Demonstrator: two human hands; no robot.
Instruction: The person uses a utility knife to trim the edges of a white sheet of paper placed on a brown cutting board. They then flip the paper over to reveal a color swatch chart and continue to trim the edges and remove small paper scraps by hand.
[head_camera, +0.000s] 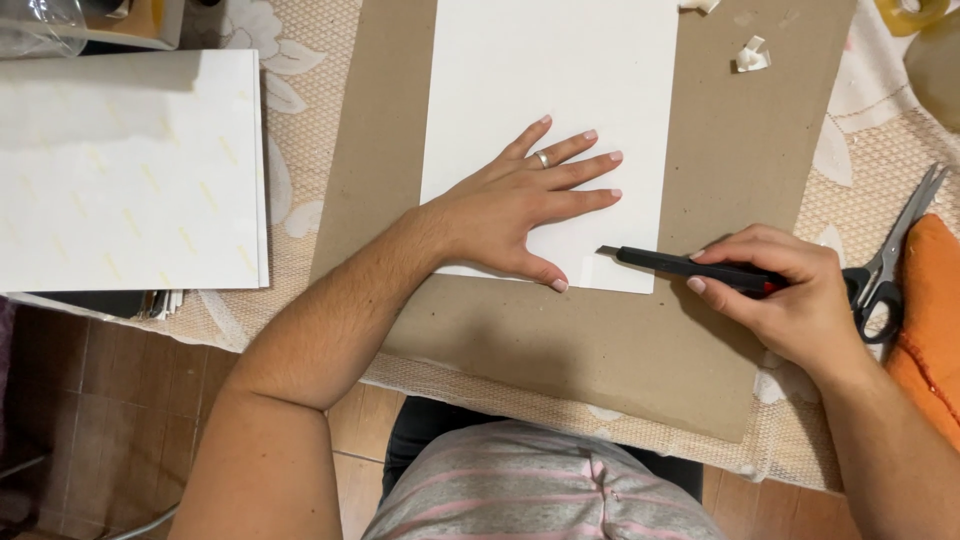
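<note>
Utility knife (690, 268) on white sheet (552, 90)

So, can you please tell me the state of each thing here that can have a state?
Utility knife: blade out, tip on the white sheet.
White sheet: flat on the cardboard, pinned down.
Left hand: open, fingers spread, pressing the sheet.
Right hand: closed in a grip on the knife.
Scissors: closed, lying on the tablecloth.
Paper scrap: crumpled.

A sheet of paper (556, 90) is lying on cardboard (720, 170) mid-frame, scissors (890, 262) sitting at right, a board (125, 170) resting upper left.
</note>
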